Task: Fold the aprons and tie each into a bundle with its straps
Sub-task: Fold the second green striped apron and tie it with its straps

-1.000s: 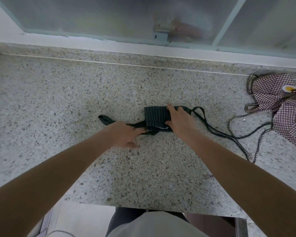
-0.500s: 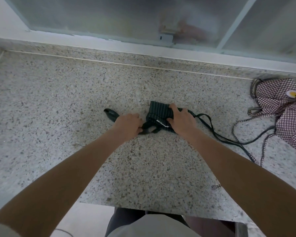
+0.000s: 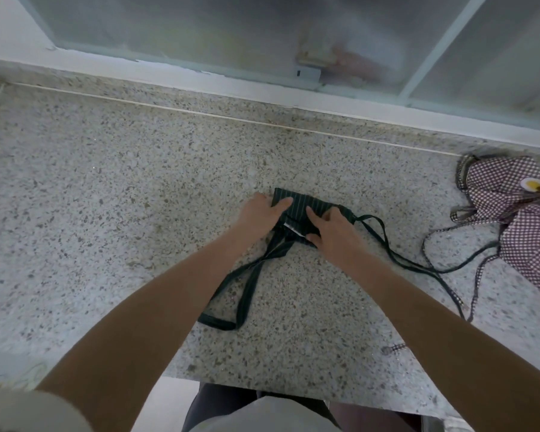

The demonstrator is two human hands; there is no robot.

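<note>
A dark green striped apron [image 3: 306, 204] lies folded into a small pad in the middle of the speckled counter [image 3: 106, 213]. My left hand [image 3: 258, 215] holds its left end, thumb lying across the top. My right hand [image 3: 332, 227] grips the right part, fingers curled over the cloth and thumb at the near edge. Its wide strap [image 3: 247, 285] comes out from under the near edge and runs toward me in a loop. Thin green ties [image 3: 402, 260] trail off to the right. A maroon checked apron [image 3: 518, 219] lies crumpled at the far right.
The checked apron's thin ties [image 3: 477, 275] snake across the counter and cross the green ties. A frosted sliding window [image 3: 231, 32] and its white sill run along the back. The counter's front edge [image 3: 262, 381] is close to my body.
The wide strap, stretched out to the left a second ago, now hangs toward me. My left hand let go of it and moved onto the pad's left end. My right hand stayed on the pad.
</note>
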